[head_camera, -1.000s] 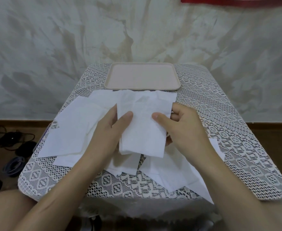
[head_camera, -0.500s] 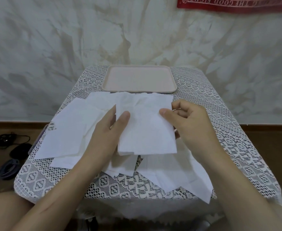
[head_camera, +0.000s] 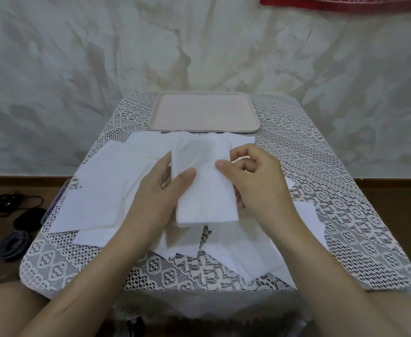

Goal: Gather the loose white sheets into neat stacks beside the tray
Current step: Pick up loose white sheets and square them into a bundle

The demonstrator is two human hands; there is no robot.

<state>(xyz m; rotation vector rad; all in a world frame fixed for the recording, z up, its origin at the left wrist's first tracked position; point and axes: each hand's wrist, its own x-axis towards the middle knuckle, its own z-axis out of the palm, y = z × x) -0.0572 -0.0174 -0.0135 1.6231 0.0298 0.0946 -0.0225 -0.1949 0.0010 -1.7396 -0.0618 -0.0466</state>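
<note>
Over the counter (head_camera: 345, 215) middle, just short of the tray (head_camera: 204, 113), I see a folded sheet (head_camera: 204, 190) lifted, left hand (head_camera: 160, 188) pinching its left edge with thumb on top, right hand (head_camera: 255, 183) pinching its right edge, loose sheets (head_camera: 97, 190) spread underneath on both sides.
</note>
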